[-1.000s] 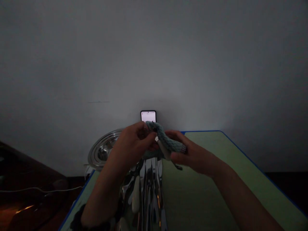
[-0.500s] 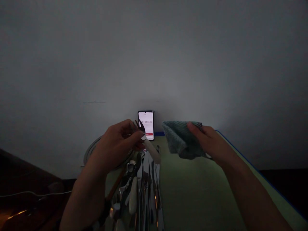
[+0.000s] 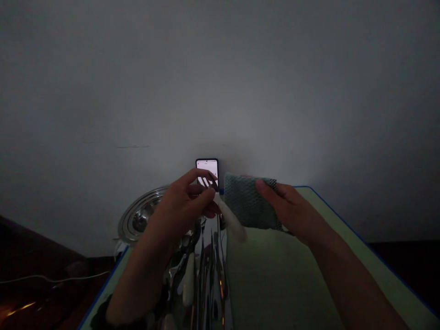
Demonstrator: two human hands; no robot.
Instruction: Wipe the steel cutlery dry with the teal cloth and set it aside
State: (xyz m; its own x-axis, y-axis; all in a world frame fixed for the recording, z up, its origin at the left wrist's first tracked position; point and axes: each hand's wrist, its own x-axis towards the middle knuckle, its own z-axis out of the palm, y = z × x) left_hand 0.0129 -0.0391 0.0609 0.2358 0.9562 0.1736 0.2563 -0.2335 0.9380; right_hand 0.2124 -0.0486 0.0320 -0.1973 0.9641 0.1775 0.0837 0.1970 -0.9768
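Note:
The room is dim. My left hand [image 3: 185, 206] is closed on a fork with a white handle [image 3: 231, 222]; its tines point up by my fingertips and the handle slants down to the right. My right hand [image 3: 292, 208] grips a grey-green waffle cloth [image 3: 249, 206], held flat just right of the fork. Both hands hover above a pile of cutlery [image 3: 202, 275] lying on the green table [image 3: 292, 284].
A lit phone [image 3: 207, 170] leans upright against the wall behind my hands. A round metal tray [image 3: 137, 220] stands at the table's far left corner. The table has a blue edge. A white cable lies on the dark floor at left.
A second ago the cloth was wrapped round the fork between both hands. My right hand then pulled the cloth off to the right, and now holds it spread close beside the fork again.

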